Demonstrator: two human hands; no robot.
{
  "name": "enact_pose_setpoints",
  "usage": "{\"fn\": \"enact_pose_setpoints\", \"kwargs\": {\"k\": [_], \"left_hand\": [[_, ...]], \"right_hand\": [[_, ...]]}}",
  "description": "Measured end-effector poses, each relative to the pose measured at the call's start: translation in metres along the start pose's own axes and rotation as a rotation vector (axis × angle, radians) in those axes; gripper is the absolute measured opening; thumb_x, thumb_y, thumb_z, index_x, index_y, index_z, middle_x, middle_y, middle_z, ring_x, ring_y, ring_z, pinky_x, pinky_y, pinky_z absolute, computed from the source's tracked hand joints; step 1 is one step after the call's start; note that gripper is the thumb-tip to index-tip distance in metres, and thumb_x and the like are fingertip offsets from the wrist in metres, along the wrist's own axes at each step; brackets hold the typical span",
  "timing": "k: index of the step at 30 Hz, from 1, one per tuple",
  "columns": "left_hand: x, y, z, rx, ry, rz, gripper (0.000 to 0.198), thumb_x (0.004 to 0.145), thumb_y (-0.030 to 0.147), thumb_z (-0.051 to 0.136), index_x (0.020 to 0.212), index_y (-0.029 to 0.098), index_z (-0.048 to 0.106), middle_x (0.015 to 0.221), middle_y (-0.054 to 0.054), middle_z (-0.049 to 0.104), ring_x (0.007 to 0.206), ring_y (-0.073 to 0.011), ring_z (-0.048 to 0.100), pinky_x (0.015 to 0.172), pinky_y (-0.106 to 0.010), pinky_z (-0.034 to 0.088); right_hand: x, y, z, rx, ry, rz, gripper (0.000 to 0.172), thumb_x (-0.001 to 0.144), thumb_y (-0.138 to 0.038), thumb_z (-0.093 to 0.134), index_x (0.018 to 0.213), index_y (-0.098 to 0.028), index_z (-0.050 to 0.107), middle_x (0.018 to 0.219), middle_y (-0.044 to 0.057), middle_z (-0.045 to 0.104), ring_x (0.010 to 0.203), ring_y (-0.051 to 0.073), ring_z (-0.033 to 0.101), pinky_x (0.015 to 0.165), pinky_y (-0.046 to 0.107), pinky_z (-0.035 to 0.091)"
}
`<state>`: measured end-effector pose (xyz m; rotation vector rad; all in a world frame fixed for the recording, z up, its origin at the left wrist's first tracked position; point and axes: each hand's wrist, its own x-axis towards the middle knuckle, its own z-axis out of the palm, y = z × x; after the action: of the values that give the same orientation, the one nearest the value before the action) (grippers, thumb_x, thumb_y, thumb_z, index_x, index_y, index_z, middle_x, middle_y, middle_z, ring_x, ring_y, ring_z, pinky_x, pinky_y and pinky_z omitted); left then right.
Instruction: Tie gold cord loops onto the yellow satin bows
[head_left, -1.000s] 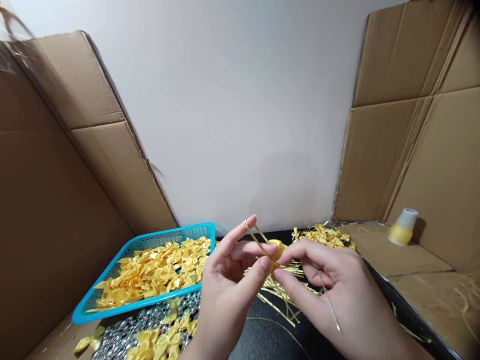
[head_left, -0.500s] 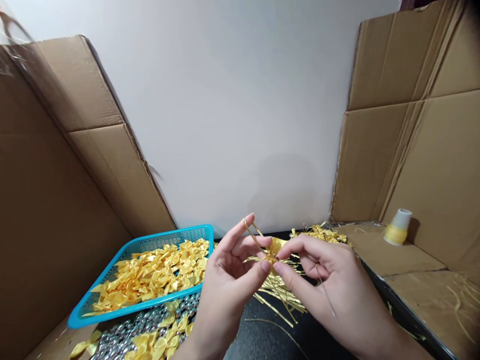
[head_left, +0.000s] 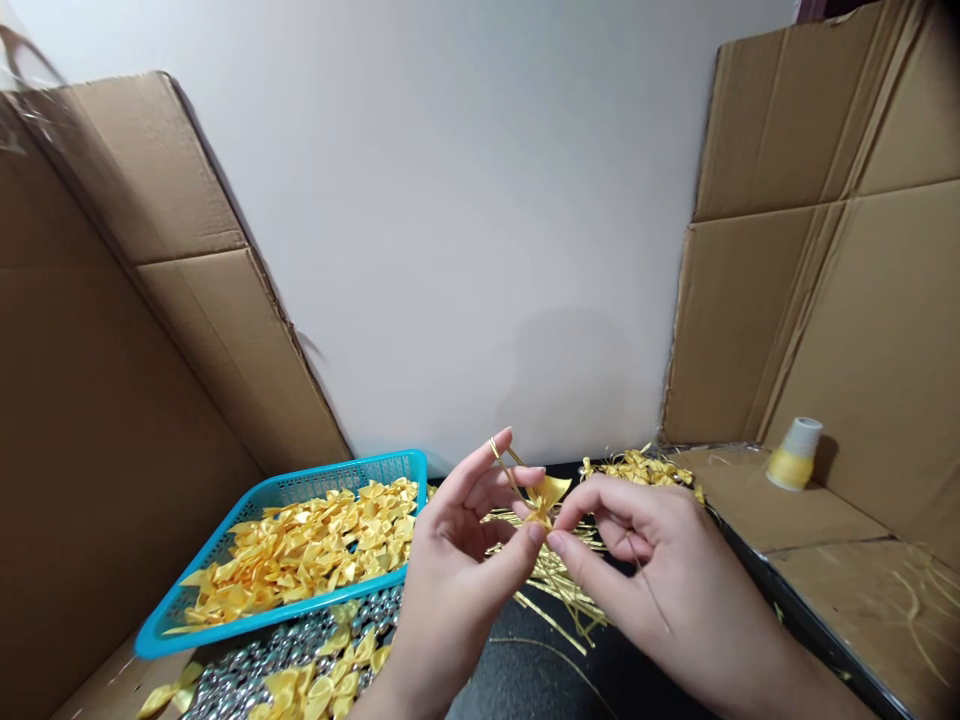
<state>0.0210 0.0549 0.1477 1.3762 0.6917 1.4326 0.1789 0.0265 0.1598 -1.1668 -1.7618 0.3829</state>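
Observation:
My left hand (head_left: 466, 560) pinches a yellow satin ribbon bow (head_left: 549, 492) between thumb and fingers, with a loop of gold cord (head_left: 496, 450) round its raised index finger. Close by on the right, my right hand (head_left: 646, 545) has its thumb and forefinger together at the bow's edge; what lies between those tips is too small to make out. A thin needle (head_left: 651, 590) is tucked under its curled fingers and sticks out across the palm. Below both hands lie many cut lengths of gold cord (head_left: 566, 590) on the black tabletop (head_left: 525, 680).
A blue plastic basket (head_left: 292, 613) full of yellow bows (head_left: 315, 545) stands at left. Silver beads (head_left: 259, 665) and more bows (head_left: 319, 690) lie before it. Corded bows (head_left: 637, 467) are piled behind my right hand. A thread spool (head_left: 793, 455) stands on cardboard (head_left: 750, 490) at right.
My right thumb and forefinger have shifted slightly away from the bow's middle, so more of the bow shows. My left hand has hardly moved.

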Motion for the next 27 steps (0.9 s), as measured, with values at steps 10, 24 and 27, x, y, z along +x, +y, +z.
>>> {"fn": "enact_pose_setpoints", "kwargs": {"k": [10, 24, 27], "left_hand": [[0.012, -0.007, -0.002, 0.3, 0.018, 0.124, 0.051, 0.078, 0.014, 0.07, 0.126, 0.027, 0.059, 0.105, -0.006, 0.072, 0.085, -0.0154, 0.064, 0.063, -0.021, 0.055], [-0.073, -0.096, -0.022, 0.187, -0.315, -0.185, 0.044, 0.079, 0.01, 0.066, 0.12, 0.026, 0.061, 0.103, -0.009, 0.071, 0.081, -0.0174, 0.066, 0.061, -0.023, 0.054], [-0.086, -0.104, -0.023, 0.184, -0.328, -0.091, 0.046, 0.081, 0.005, 0.062, 0.12, 0.029, 0.061, 0.094, -0.006, 0.068, 0.08, -0.0163, 0.064, 0.062, -0.023, 0.054]], "right_hand": [[0.007, 0.003, -0.032, 0.135, -0.049, 0.107, 0.011, 0.086, -0.031, 0.055, 0.093, -0.023, 0.052, 0.06, -0.008, 0.029, 0.05, 0.009, 0.033, 0.044, 0.019, 0.03], [-0.101, 0.065, 0.013, -0.154, -0.768, 0.273, 0.03, 0.074, 0.001, 0.059, 0.094, -0.021, 0.062, 0.096, 0.002, 0.067, 0.087, 0.019, 0.062, 0.076, 0.029, 0.048], [-0.102, 0.071, 0.008, -0.141, -0.716, 0.083, 0.037, 0.08, 0.002, 0.052, 0.102, -0.026, 0.064, 0.103, 0.002, 0.066, 0.094, 0.019, 0.06, 0.083, 0.032, 0.047]]}}
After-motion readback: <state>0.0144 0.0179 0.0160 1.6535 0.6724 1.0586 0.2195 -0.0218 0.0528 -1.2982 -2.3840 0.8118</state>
